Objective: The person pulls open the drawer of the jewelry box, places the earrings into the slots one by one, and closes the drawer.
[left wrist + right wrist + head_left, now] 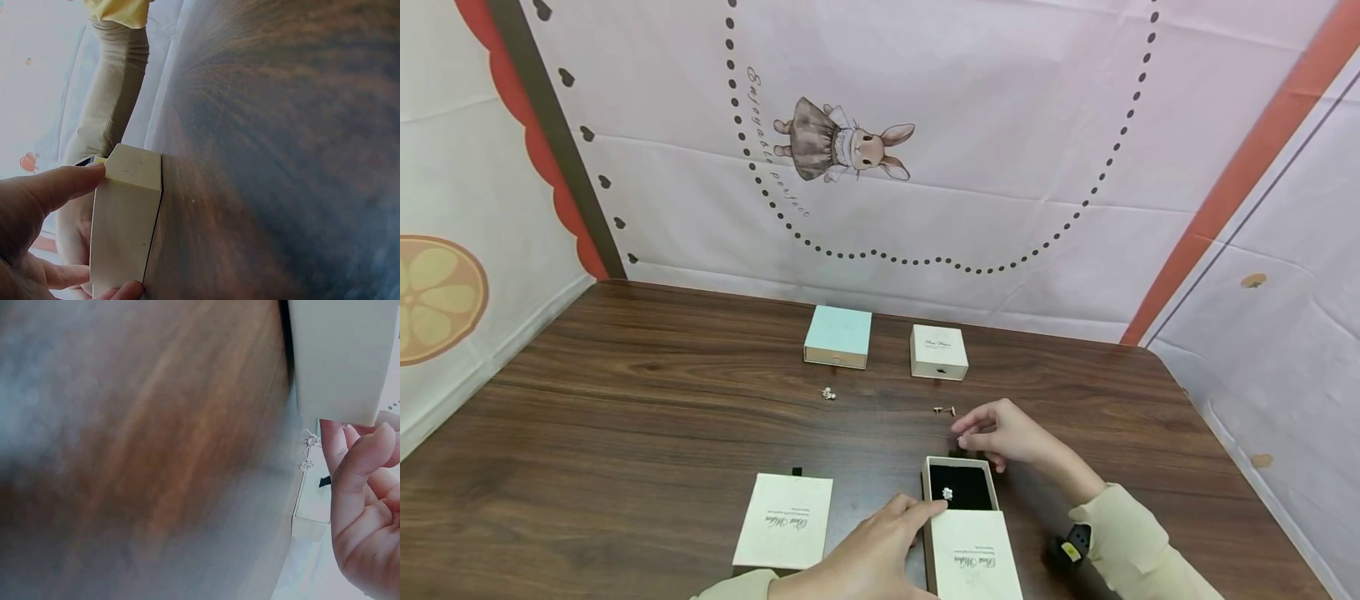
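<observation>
Head view shows your left hand (874,550) holding the open box (976,554), cut off at its near end, on the tabletop (662,417); your right hand (1006,435) pinches a tiny piece (960,440), too small to identify. Right wrist view hides part of that pinch behind the box.

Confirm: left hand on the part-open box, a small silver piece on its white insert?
Not quite: the insert is black, not white, as the head view shows. The rest stands: left hand on the part-open box, small silver piece on the insert.
</observation>
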